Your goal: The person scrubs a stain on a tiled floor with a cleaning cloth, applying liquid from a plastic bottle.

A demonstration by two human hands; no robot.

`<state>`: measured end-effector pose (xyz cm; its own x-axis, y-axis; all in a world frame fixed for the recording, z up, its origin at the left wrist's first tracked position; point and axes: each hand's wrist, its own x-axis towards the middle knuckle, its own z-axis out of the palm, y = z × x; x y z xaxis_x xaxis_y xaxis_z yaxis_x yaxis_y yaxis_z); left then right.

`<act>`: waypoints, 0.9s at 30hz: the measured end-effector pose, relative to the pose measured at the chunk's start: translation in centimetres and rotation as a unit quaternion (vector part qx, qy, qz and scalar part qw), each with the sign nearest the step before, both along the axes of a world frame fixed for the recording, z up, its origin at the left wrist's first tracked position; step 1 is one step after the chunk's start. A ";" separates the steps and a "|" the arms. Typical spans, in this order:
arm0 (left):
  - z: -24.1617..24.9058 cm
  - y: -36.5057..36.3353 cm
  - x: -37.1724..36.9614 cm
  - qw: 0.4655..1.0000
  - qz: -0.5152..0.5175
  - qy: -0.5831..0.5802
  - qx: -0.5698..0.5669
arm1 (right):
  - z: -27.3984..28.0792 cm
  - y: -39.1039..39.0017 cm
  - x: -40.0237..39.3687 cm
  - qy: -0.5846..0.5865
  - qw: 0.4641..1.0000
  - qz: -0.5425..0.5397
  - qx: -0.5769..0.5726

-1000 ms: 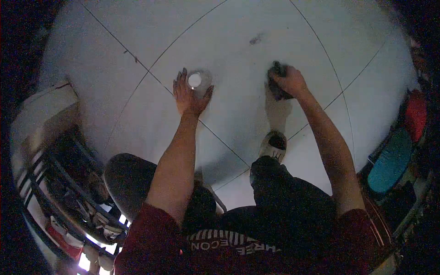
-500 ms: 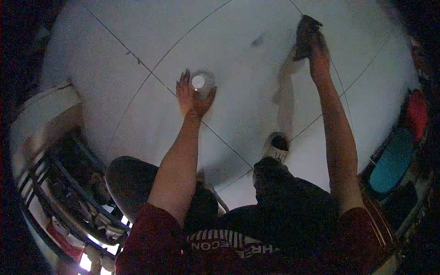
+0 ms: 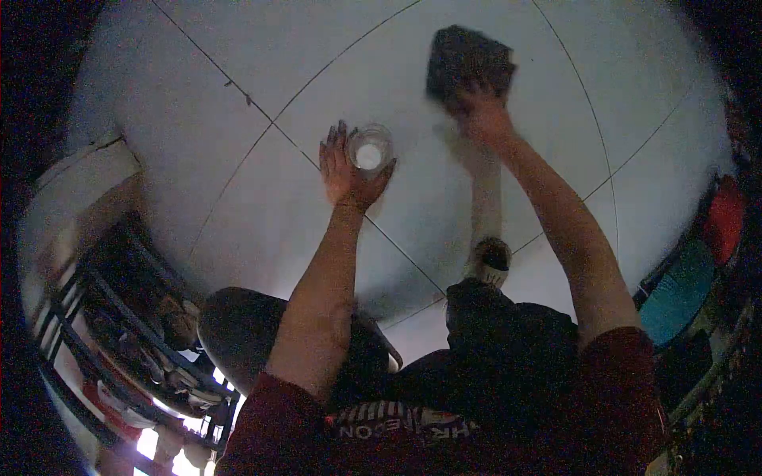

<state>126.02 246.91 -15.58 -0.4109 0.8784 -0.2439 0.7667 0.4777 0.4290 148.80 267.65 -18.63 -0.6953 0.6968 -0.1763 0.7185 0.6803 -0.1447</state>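
Observation:
My left hand [image 3: 355, 176] is around the near side of a clear cup [image 3: 371, 148], thumb on its right and fingers stretched along its left. A pale round patch shows inside the cup, over the white tiled surface. Farther up and to the right, my right hand [image 3: 482, 113] grips the lower edge of a dark, squarish, cloth-like piece [image 3: 463, 62]. Motion blur and dim light hide its exact kind, and some of my right fingers blend into it.
White floor tiles [image 3: 238, 182] with dark joints spread out ahead. My shoe [image 3: 492, 262] stands below my right hand. A dark rack [image 3: 151, 317] holding shoes is at left; a teal oval piece [image 3: 677, 289] and a red piece [image 3: 724, 218] lie at right.
My right hand has swung left with the dark piece, whose broad side now shows. The cup and my left hand have shifted slightly right together; the view has shifted a little too.

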 end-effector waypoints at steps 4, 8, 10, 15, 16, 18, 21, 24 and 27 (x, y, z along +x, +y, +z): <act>-1.4 -0.1 0.0 0.998 -0.017 0.053 0.006 | -2.4 -2.7 -0.9 0.018 0.988 0.102 -0.113; -1.1 -0.5 0.2 0.998 -0.025 0.059 0.009 | -1.7 -2.7 -1.9 -0.031 0.992 0.032 -0.121; -1.2 -0.7 0.0 0.999 -0.021 0.042 0.024 | -0.3 -3.1 -2.5 -0.060 0.991 0.044 -0.112; -1.2 -0.3 0.1 0.997 -0.032 0.073 -0.010 | 2.4 -2.7 -0.1 0.058 0.969 0.215 -0.111; -1.3 -0.4 0.1 0.999 -0.014 0.038 -0.008 | 2.2 -2.8 -0.2 0.044 0.972 0.214 -0.089; -1.7 -0.3 0.1 0.999 0.023 -0.037 -0.005 | 2.0 -2.9 -0.4 0.010 0.976 0.213 -0.048; -1.5 -0.4 0.1 0.994 0.057 -0.088 0.041 | 2.4 -1.7 -0.3 -0.046 0.987 0.073 -0.135; 0.1 0.0 0.4 1.000 0.025 -0.005 -0.002 | 2.8 0.5 -0.4 -0.047 0.995 -0.048 -0.069; -0.7 -0.3 0.4 0.999 0.000 0.018 0.032 | -0.9 -0.8 0.0 0.112 0.981 -0.139 -0.081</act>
<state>126.37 246.60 -16.26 -0.4178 0.8921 -0.1718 0.7822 0.4494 0.4315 148.76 266.84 -19.53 -0.5168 0.8402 -0.1643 0.8107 0.4186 -0.4094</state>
